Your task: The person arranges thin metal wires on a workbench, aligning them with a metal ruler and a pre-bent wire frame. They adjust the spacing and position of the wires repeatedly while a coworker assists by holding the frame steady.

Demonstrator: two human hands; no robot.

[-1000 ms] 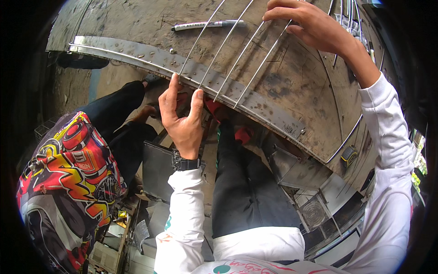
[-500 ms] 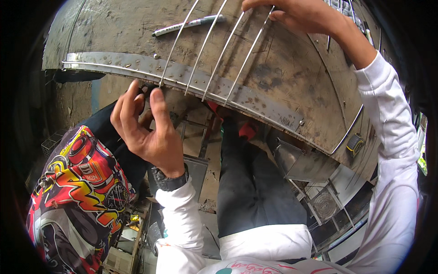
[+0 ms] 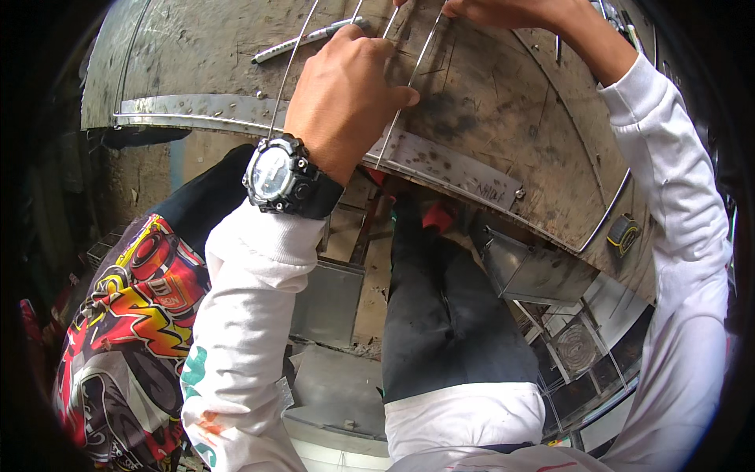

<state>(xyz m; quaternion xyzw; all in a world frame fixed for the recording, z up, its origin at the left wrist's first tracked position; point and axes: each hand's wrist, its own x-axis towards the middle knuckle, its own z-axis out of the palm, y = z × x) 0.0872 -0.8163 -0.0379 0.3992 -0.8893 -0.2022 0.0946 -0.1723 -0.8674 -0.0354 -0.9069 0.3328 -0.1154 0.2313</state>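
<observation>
Hands sit closer now, left up among 4 rods

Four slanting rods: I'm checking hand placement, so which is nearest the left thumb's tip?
The rightmost rod, by the thumb tip of the left hand. The middle two disappear behind that hand; the leftmost lies on its other side.

The rods are smooth, glossy metal; the strip, duller, spotted metal. The table is rough, scuffed wood, the marker smooth plastic.
</observation>
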